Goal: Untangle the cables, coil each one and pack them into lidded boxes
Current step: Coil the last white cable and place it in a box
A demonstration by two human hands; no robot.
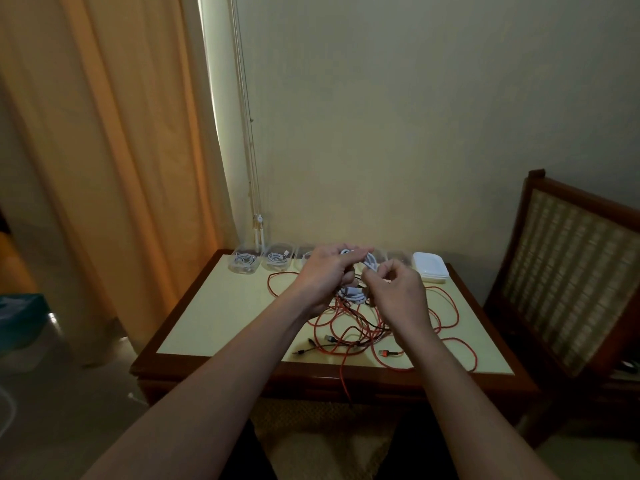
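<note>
Your table (221, 306) carries a loose red cable tangle (446, 327) beneath your raised hands, with clear boxes (244, 263) along its far edge. Your left hand (325, 275) curls round the white cable (370, 260) loops; your right hand (398, 289) pinches its strand just beside them.

The surface (221, 313) is a cream top framed in dark wood. Clear boxes (243, 263) stand in a row along its back edge, with a stack of white lids (430, 266) at the right end. Tangled red cables (446, 320) and a black cable (311, 346) lie across the middle and front, one red strand hanging over the front edge.
</note>
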